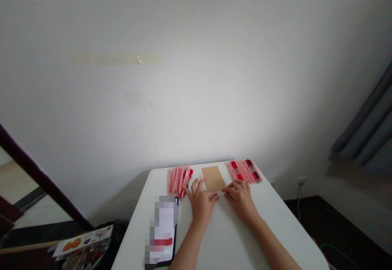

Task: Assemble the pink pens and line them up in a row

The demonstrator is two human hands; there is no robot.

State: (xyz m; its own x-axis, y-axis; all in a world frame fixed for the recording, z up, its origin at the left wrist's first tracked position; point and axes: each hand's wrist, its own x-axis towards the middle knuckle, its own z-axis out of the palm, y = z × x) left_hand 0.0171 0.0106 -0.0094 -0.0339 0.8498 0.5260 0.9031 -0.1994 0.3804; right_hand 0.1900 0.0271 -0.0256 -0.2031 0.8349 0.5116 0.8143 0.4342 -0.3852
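Observation:
My left hand (200,201) lies on the white table (232,237), fingers spread, its tips close to a brown card rectangle (213,177) and to a row of pink and red pens (179,179) on the left. My right hand (240,196) rests beside it, fingers bent and together at the near right corner of the brown card; whether it pinches anything there is too small to tell. A second row of pink and red pens (244,170) lies at the table's far right, just beyond my right hand.
A phone-like flat object (162,231) with a blurred face lies at the table's left edge. The table stands against a white wall. A box with printed pictures (82,243) sits on the floor at left. Grey curtains (367,131) hang at right.

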